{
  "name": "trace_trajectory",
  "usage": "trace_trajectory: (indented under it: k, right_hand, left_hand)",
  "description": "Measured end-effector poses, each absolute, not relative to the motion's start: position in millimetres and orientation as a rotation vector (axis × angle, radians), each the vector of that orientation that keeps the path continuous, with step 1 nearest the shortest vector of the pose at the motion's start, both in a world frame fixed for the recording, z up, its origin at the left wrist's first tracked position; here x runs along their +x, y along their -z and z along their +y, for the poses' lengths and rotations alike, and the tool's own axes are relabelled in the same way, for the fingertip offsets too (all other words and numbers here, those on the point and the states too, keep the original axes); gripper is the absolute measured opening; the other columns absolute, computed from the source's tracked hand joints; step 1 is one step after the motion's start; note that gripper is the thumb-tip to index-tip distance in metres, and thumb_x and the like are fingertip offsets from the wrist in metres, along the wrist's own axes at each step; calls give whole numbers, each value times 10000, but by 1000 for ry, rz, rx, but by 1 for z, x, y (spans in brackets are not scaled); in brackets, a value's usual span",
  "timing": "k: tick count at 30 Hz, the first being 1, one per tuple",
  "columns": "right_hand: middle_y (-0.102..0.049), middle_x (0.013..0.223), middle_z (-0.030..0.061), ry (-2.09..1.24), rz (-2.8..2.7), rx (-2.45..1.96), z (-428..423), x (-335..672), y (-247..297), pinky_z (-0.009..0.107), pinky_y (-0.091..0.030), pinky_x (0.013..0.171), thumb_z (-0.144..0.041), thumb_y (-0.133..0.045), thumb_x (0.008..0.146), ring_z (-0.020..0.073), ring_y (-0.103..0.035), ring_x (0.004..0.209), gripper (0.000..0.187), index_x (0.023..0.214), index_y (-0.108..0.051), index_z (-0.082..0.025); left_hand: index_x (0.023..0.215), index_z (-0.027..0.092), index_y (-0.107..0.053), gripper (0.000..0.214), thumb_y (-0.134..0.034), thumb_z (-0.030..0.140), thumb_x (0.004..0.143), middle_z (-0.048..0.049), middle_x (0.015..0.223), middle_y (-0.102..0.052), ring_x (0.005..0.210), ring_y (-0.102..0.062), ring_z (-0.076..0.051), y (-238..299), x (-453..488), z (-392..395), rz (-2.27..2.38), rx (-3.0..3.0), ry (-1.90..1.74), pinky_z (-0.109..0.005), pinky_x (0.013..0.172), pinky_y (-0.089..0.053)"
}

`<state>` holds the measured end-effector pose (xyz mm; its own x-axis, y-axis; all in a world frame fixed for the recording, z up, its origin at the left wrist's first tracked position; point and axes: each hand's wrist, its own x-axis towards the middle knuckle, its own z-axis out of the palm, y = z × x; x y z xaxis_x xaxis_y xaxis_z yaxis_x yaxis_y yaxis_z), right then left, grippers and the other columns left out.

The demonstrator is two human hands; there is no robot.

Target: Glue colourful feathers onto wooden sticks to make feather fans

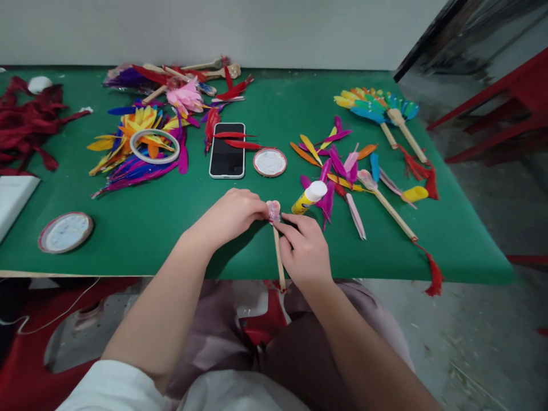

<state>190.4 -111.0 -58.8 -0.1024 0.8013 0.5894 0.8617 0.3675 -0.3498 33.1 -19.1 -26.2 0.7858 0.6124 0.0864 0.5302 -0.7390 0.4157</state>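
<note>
A wooden fan handle (pixel 279 260) lies at the table's front edge, its lower end with a red cord reaching past the edge. Its small flat head (pixel 273 209) looks pinkish and shiny. My left hand (pixel 237 217) pinches the left side of that head with closed fingers. From the right, my right hand (pixel 306 246) is closed at the head and upper handle, index finger and thumb against it. What lies under the fingertips is hidden. Just beyond my right hand stands a yellow glue stick (pixel 303 204) with a white cap. Magenta feathers (pixel 329 200) lie beside it.
Behind my hands are a phone (pixel 227 154) and a round white lid (pixel 269 162). A tape roll (pixel 154 146) rests on a feather pile (pixel 141 123). Finished feather fans (pixel 377 105) lie at the back right, another handle (pixel 396 214) nearer. Dark red ribbon (pixel 28 123) fills the far left.
</note>
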Motion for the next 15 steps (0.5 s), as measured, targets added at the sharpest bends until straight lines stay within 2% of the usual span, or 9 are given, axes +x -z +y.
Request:
trace_trajectory:
  k: [5,9,15]
  right_hand:
    - [-664,921,123,155,-1890,-1453,-112,191,57,386,-538,777,-40,-452,768,229,-583,872,318,974,-679,-124]
    - [-669,937,115,152,-1945,-1404,-112,191,56,385,-538,773,-57,-447,788,228,-580,876,292,921,-692,-144]
    - [-664,920,150,161,-1879,-1464,-112,191,58,388,-535,779,-38,-457,768,240,-582,871,299,952,-689,-81]
  left_hand:
    - [839,202,-675,185,-493,167,848,-19,768,-654,766,-581,-147,26,33,-19,871,2602,-305,-264,710,-415]
    - [839,201,-673,181,-496,164,844,-18,772,-656,767,-582,-152,26,33,-19,863,2601,-305,-269,714,-418]
    - [843,197,-675,192,-486,162,848,-25,768,-653,768,-585,-151,26,33,-19,857,2599,-310,-263,712,-421]
